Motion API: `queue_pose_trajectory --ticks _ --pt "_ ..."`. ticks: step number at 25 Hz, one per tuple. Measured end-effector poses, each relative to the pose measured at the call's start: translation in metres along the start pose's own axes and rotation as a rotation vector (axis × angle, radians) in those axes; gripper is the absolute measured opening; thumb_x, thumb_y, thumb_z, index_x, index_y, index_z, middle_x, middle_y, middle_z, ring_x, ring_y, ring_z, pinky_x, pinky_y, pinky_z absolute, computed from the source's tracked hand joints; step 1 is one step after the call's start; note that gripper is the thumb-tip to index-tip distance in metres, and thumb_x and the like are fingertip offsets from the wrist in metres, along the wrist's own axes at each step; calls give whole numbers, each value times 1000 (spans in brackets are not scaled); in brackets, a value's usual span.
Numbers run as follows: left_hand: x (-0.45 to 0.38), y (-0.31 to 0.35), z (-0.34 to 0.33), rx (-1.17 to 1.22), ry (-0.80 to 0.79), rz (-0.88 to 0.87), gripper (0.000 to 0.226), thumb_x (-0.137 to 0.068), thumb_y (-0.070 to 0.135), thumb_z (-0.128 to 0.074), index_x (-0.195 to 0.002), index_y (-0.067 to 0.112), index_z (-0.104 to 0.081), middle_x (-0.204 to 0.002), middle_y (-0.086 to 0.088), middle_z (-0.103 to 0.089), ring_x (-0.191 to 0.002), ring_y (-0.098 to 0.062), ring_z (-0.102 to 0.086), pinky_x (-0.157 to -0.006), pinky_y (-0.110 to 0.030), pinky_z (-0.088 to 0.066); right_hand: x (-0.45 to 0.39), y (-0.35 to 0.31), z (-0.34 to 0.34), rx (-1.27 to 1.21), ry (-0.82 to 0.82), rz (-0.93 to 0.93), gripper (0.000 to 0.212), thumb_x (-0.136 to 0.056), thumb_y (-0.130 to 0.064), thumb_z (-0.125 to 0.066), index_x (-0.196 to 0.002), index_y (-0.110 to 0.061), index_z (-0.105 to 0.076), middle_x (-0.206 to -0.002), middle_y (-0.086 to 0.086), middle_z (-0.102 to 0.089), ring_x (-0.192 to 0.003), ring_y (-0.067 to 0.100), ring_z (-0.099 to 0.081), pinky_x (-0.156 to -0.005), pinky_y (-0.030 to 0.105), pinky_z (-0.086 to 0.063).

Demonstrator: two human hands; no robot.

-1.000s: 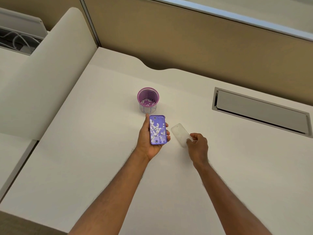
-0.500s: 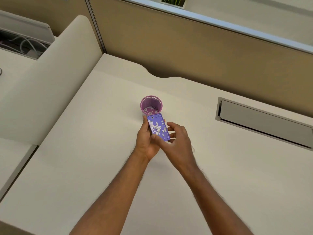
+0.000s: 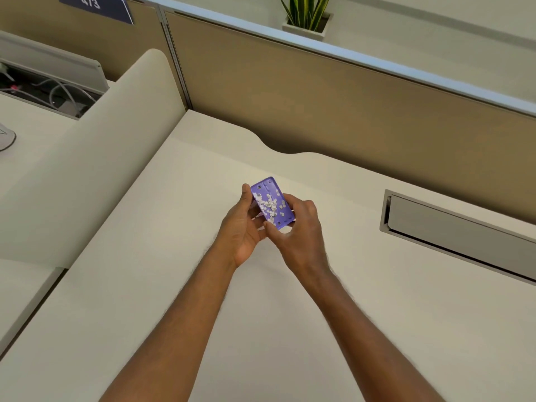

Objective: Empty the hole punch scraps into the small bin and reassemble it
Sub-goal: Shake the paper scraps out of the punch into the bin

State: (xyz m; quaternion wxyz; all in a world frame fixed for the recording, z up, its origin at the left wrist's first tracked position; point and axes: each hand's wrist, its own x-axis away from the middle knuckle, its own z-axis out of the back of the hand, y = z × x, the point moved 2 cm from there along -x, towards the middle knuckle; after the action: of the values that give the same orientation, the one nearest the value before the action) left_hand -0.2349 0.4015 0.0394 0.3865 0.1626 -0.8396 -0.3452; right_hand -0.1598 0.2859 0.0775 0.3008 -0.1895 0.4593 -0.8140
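Purple hole punch (image 3: 272, 203) is held up above the counter (image 3: 145, 285), open underside facing the camera, tilted with its far end highest. White paper scraps (image 3: 268, 205) are scattered across its inner face, mostly mid-body; a few small holes show at the top and bottom ends.

Left hand (image 3: 242, 227) is clamped on the punch's left long edge: thumb running up the side to near the top corner, fingers curled in behind the body. Right hand (image 3: 298, 224) grips the lower right corner and right edge, thumb at the bottom end, fingers wrapped over the right side. Both hands closed on the same part, touching each other near its lower end.

Small bin can't be seen; hands and punch may be covering that spot, can't tell. The punch's cover isn't visible either.

Counter is plain off-white, with a wavy cut-out along its far edge. Recessed grey cable flap (image 3: 452, 230) is set into the counter, well right of the hands. Tan partition (image 3: 319, 91) runs behind, with a potted plant (image 3: 306, 15) on the ledge beyond it. A curved cream divider (image 3: 95, 158) stands at left, with an open cable tray (image 3: 43, 91) past it. Sign reading 473 (image 3: 94, 5) at top left.
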Motion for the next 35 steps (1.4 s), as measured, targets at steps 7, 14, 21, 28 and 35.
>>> queue_pose_trajectory --ticks 7,14,21,28,35 --pt "-25 37 2 -25 22 -32 38 -96 54 -56 -116 25 -70 -102 1 -81 -90 -19 -79 -67 -38 -63 -42 2 -20 68 2 57 71 -83 -43 -80 -143 -21 -50 -134 -1 -57 -121 12 -52 -80 11 -43" --pt "-43 47 4 -80 18 -117 30 -93 41 -67 -120 28 -74 -118 -6 -77 -108 -31 -72 -79 -45 -62 -57 20 -21 19 -94 65 62 -92 -22 -73 -149 -22 -47 -138 0 -57 -112 3 -53 -82 -4 -40" --pt "-42 51 5 -152 17 -149 34 -93 38 -65 -125 27 -69 -125 -9 -72 -115 -34 -67 -90 -49 -62 -52 25 -18 38 -45 171 42 -98 -8 -55 -139 -20 -53 -132 -3 -60 -114 11 -60 -95 31 -56" --pt "-37 55 5 -299 13 -198 28 -89 40 -68 -117 35 -72 -128 -4 -72 -118 -32 -68 -94 -49 -59 -47 19 -20 394 -71 325 74 -92 -15 -63 -159 -22 -33 -149 18 -46 -127 32 -52 -90 39 -57" --pt "-31 55 6 -291 29 -244 40 -84 39 -70 -124 33 -68 -132 -5 -70 -119 -32 -67 -89 -46 -61 -30 29 -30 504 -100 213 69 -92 -18 -70 -155 -19 -41 -153 12 -47 -133 29 -48 -100 36 -51"
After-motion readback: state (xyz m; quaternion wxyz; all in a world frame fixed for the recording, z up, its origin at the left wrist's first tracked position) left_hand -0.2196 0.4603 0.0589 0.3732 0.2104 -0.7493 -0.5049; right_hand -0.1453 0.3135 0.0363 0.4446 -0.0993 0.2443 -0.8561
